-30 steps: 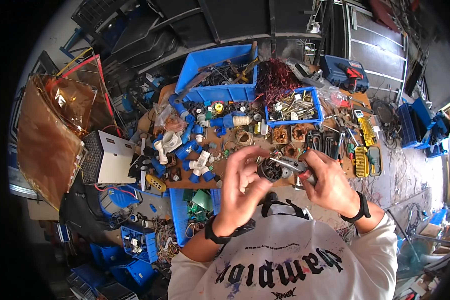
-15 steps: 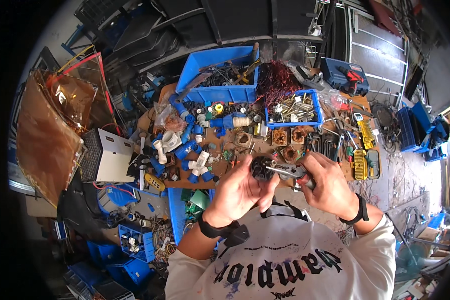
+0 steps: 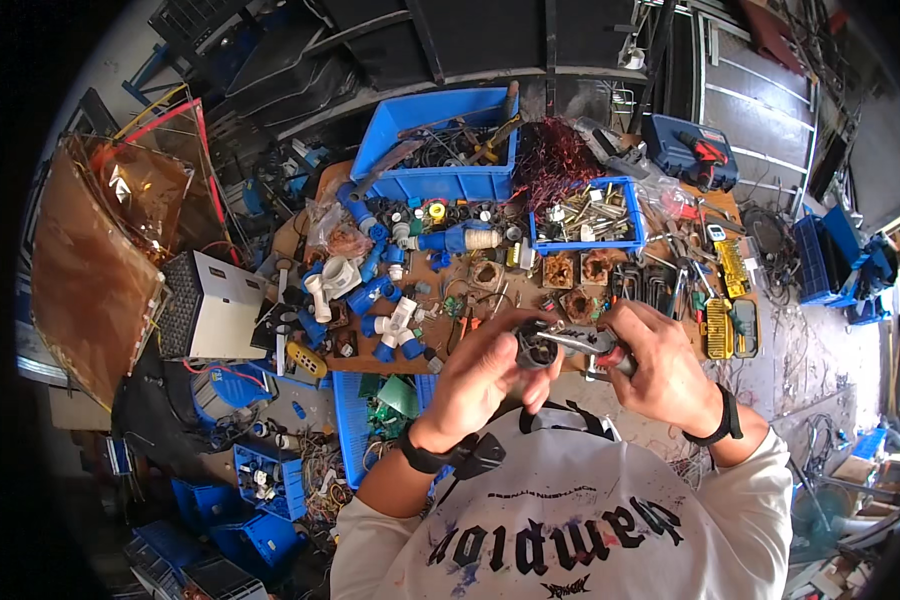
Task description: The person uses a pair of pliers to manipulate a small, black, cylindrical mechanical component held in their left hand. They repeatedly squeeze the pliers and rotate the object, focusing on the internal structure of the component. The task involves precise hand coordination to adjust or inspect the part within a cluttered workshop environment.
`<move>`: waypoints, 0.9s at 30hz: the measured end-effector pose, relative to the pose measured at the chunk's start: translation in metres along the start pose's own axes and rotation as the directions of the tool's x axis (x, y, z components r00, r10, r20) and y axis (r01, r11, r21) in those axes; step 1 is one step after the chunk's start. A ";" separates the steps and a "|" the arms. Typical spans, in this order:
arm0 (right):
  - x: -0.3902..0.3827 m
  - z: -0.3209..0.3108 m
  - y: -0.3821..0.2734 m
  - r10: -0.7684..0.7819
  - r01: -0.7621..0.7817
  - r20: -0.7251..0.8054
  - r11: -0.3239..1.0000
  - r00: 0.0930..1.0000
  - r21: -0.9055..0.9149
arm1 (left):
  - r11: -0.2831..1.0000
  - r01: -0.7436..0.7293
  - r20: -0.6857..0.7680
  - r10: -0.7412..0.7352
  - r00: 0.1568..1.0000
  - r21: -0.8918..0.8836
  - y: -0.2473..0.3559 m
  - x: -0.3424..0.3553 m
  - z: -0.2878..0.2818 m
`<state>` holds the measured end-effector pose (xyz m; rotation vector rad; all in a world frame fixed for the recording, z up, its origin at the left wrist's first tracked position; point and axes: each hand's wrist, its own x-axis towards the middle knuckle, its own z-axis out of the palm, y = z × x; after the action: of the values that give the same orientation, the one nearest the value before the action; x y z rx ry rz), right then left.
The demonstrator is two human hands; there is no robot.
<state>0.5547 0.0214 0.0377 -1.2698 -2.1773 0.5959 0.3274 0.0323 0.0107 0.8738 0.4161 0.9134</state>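
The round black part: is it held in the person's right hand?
No, the left hand holds the round black part, while the right hand grips a pliers-like tool.

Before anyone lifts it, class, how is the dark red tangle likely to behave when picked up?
The dark red tangle would probably sag, since it looks thin-stranded. It may snag on neighbouring things, given its ragged outline.

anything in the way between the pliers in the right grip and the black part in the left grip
Nothing visible. The pliers in the right grip overlap the right side of the black part; the left grip holds it from its left, off that path. Whether the tips touch it, I can't tell.
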 end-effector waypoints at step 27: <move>-0.003 0.003 -0.003 -0.005 0.002 -0.057 0.998 0.998 -0.061 | 0.841 -0.263 -0.118 0.356 0.927 0.472 -0.004 -0.006 0.017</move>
<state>0.5522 0.0174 0.0367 -1.2981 -2.1651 0.4889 0.3368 0.0184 0.0174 1.3064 0.6934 1.2406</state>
